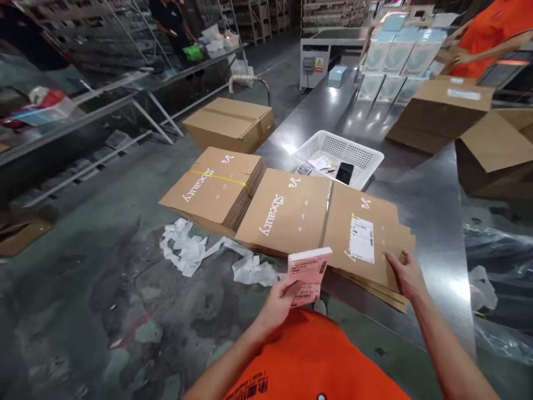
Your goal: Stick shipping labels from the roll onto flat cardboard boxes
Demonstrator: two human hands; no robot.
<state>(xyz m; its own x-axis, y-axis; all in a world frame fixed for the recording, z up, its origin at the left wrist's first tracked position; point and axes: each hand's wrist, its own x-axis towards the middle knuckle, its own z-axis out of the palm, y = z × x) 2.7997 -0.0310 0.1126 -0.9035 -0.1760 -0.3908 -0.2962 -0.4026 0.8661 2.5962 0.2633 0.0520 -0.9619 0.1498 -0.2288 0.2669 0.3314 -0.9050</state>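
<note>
My left hand [278, 304] is closed round a thick pad of pink-looking printed shipping labels [306, 278], held upright in front of my orange shirt. At the right, my right hand [408, 275] grips the near right edge of a flattened cardboard box [345, 208], its thumb on top; the fingers beneath are partly hidden. A white shipping label [362, 239] lies on that box, over part of its printed lettering. Left of it lies another flat stack of boxes [283, 205] marked "beauty", then a thicker bundle [216, 183] tied with a yellow strap.
A white plastic basket [372, 161] with papers and a black phone [345, 173] stands on the metal table [437, 205] behind the boxes. White paper strips [183, 247] litter the floor. A closed carton [229, 119] stands beyond. A co-worker in orange [487, 44] is at the far right.
</note>
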